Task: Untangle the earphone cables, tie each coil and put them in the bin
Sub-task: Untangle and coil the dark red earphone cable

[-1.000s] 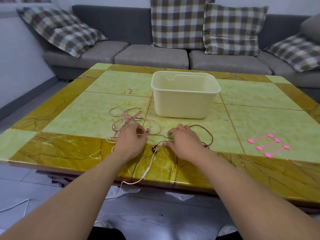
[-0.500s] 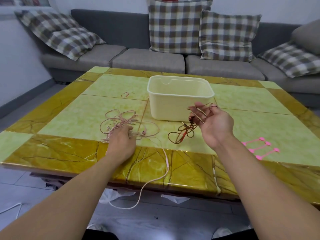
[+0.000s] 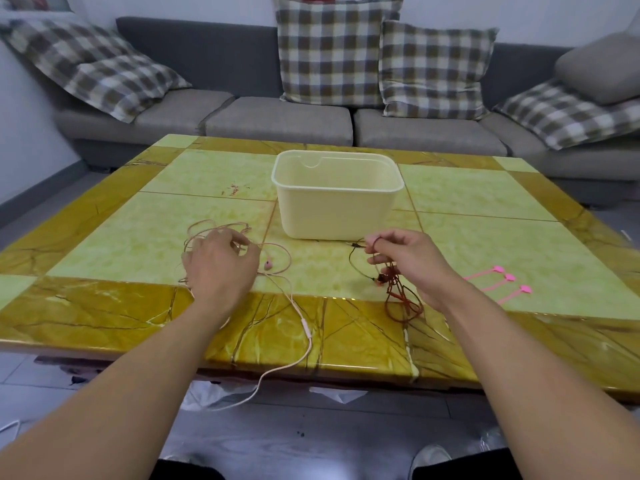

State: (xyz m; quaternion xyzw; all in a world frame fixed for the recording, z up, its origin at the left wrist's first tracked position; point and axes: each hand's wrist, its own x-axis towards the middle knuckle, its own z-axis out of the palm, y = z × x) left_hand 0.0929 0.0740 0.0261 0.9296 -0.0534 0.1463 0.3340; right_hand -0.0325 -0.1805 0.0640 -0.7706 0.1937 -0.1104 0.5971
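Left hand (image 3: 221, 268): fingers curled on the pink earphone cable (image 3: 277, 278) tangle; its tail hangs over the table (image 3: 104, 237) front edge.
Bin (image 3: 336, 202): stands behind, between both hands.
Right hand (image 3: 405, 259): pinches the dark red earphone cable (image 3: 398, 299), loops hanging to the table.
Pink ties (image 3: 498, 280): three, right of the right hand.

bin (image 3: 337, 209) cream | cables pink (image 3: 277, 271), dark red (image 3: 403, 299) | cushions (image 3: 329, 50) plaid
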